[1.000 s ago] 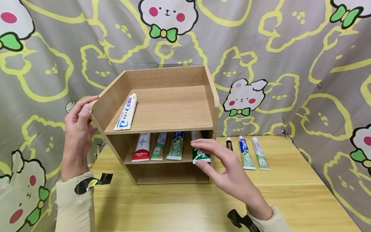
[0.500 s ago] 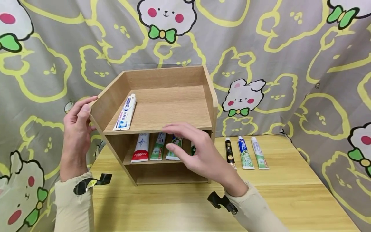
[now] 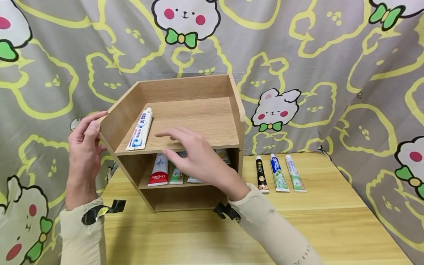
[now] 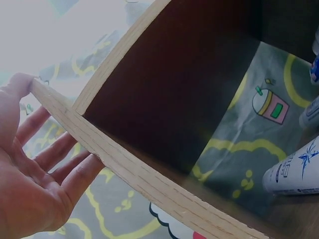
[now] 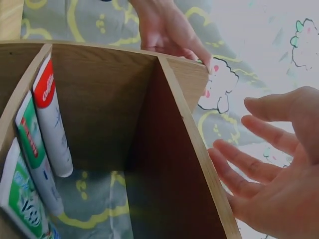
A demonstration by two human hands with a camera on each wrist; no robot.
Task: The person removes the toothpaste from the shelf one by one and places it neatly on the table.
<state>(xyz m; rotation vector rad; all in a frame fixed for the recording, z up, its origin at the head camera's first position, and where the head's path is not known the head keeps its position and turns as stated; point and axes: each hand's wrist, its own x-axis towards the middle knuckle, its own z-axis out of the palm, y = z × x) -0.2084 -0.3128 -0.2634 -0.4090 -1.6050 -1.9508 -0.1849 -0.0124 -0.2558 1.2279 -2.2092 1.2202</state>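
A bunny-print curtain (image 3: 331, 55) hangs behind a yellow wooden table (image 3: 331, 228), and on the table stands a two-tier wooden shelf unit (image 3: 236, 110), open toward the near side. The left hand (image 3: 82, 147) steadies the unit's left wall, thumb on the front edge and straight fingers flat against the outside. The right hand (image 3: 195, 156) hovers spread and empty in front of the top tier's near edge, fingers apart and aimed left toward the white-and-blue toothpaste tube (image 3: 140, 129) lying alone at the left of the top tier. Judging by the layout, the stocking looks well along: the middle tier holds a row with a red-and-white Colgate tube (image 3: 159, 170) at the left and green tubes beside it, partly hidden by the right hand, while a black tube (image 3: 261, 173), a blue-and-green tube (image 3: 278, 173) and a pale green tube (image 3: 294, 173) lie side by side on the table to the right of the unit, apparently still to be shelved. The right wrist view shows the middle row unobstructed; the left wrist view shows the left hand's fingers (image 4: 60, 159) behind the panel.
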